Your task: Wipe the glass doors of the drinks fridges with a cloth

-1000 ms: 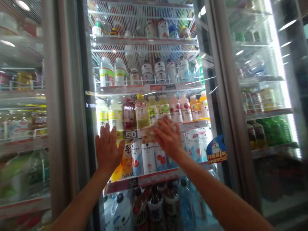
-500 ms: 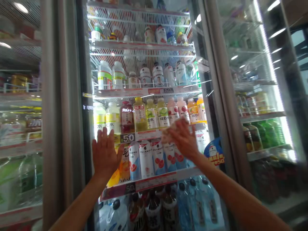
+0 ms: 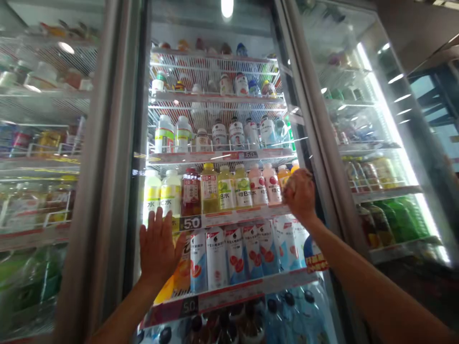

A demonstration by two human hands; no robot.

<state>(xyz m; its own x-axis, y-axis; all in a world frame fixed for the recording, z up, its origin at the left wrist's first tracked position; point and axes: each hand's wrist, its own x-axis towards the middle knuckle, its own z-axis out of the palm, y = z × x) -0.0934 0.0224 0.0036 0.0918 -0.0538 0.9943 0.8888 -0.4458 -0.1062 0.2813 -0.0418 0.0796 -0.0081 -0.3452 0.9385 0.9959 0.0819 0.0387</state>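
My left hand (image 3: 159,243) lies flat with fingers up against the glass door (image 3: 215,24) of a drinks fridge, at the lower left of the pane. It holds nothing. My right hand (image 3: 303,198) is closed at the right side of the same door, near the door frame. Bunched under its fingers is a pale cloth (image 3: 288,189), mostly hidden by the hand and blurred. Behind the glass near my hands stand a yellow-capped bottle (image 3: 209,188), a dark red bottle (image 3: 191,191) and several white-and-blue drink cartons or bottles (image 3: 216,258).
Metal door frames (image 3: 118,143) run up both sides of the pane. A blue round sticker (image 3: 311,251) is on the glass below my right hand, partly behind the forearm. More glass-fronted fridges with bottles (image 3: 398,217) stand left and right. Price tags (image 3: 191,222) line the shelves.
My right hand has moved right with the cloth, from mid-pane to near the right frame. My left hand stays flat on the glass. The view has tilted up.
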